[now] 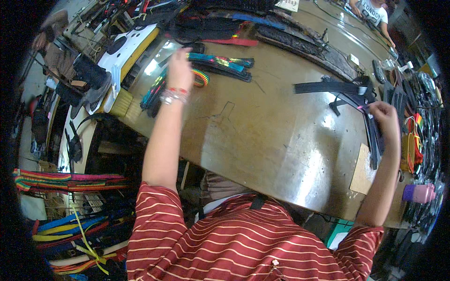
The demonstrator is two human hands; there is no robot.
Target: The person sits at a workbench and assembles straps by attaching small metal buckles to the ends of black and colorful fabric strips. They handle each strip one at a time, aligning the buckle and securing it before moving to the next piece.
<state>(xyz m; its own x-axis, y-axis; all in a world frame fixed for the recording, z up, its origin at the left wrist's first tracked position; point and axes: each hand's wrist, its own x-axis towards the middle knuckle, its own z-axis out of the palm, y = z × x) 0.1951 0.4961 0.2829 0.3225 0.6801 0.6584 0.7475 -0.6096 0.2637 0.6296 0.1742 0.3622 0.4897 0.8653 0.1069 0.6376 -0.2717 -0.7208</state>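
Observation:
My left hand (180, 69), with bracelets at its wrist, reaches over the far left of the table, beside a bundle of teal and black patterned straps (220, 62). A striped yellow, green and red band (201, 77) curves out next to it. Motion smears its fingers, so what they hold, if anything, is hidden. On the right, my right hand (385, 117) is closed, fingertips pinched together beside black straps (328, 87). A small pink bit (361, 107) shows just off its fingertips; whether the fingers hold it is unclear. Long black strips (371, 140) hang down the tabletop beside that hand.
The shiny brown table (253, 136) has a tan card (360, 171) and a purple container (418, 193) near its right side. Dark strap piles (300, 44) line the back. Colourful webbing (70, 180) hangs at lower left. Another person (372, 16) sits at the far right.

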